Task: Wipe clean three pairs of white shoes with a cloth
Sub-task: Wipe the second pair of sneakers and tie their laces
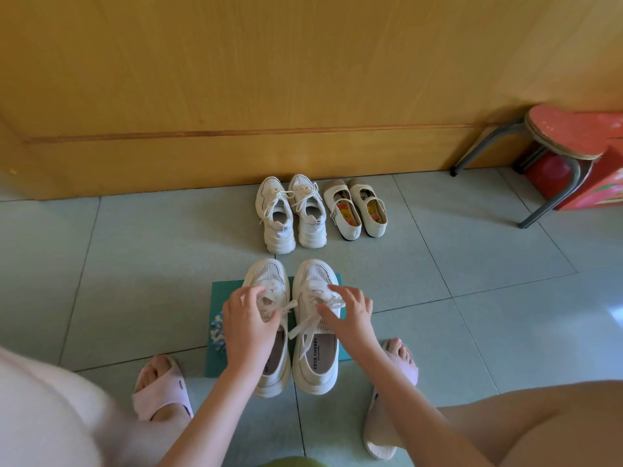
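**A:** Head view. Surroundings?
**B:** I see a stool (563, 136) and a red box (596, 187) far right. Chunky sneakers (290, 214) and strap flats (357, 210) sit by the wood panel (236, 79).
**A:** Target?
**B:** The near sneakers (313, 358) are off-white with mesh toes, on a teal mat (219, 294) between my slippers (161, 389).
**A:** Hands?
**B:** My left hand (249, 318) curls round the laces. My right hand (352, 313) rests on laces, fingers spread. A fuzzy blue thing (217, 333) at the mat's left edge is possibly the cloth. Open floor tiles (135, 264) both sides.

Both bare forearms reach forward and inward from the bottom of the view, wrists nearly straight, so the hands sit side by side, close but apart. The left hand (249, 323) is palm down with its fingers curled over the shoelaces (337, 303), though whether it pinches them is hidden. The right hand (350, 315) has its fingers spread and arched, tips touching the shoelaces, with the thumb stretched out toward the left hand.
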Available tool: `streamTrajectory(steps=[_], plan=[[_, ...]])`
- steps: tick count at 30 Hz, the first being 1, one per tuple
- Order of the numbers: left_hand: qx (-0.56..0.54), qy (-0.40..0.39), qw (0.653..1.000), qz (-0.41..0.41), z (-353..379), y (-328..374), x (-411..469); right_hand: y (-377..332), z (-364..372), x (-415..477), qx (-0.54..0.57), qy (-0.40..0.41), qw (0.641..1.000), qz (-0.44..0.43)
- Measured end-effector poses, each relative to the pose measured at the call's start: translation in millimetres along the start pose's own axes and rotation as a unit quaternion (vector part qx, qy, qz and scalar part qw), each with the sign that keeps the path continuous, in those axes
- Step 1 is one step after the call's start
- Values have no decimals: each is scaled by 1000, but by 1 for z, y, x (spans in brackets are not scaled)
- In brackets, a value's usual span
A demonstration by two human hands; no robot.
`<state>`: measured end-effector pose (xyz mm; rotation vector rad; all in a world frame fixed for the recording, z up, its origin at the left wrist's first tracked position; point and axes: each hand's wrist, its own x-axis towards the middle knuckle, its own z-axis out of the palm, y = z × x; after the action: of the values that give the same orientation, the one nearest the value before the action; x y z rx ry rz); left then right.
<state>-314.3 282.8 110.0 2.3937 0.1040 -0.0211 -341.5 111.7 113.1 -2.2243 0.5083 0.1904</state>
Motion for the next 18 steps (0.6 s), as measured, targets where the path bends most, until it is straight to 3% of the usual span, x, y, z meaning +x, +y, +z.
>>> streamTrajectory(steps=[6,18], plan=[[57,-132,985,-99,20,-2,-9,-17,30,-1,90,-43,976,193],[119,-85,974,-172,40,4,-10,-17,57,-5,-14,22,965,262]])
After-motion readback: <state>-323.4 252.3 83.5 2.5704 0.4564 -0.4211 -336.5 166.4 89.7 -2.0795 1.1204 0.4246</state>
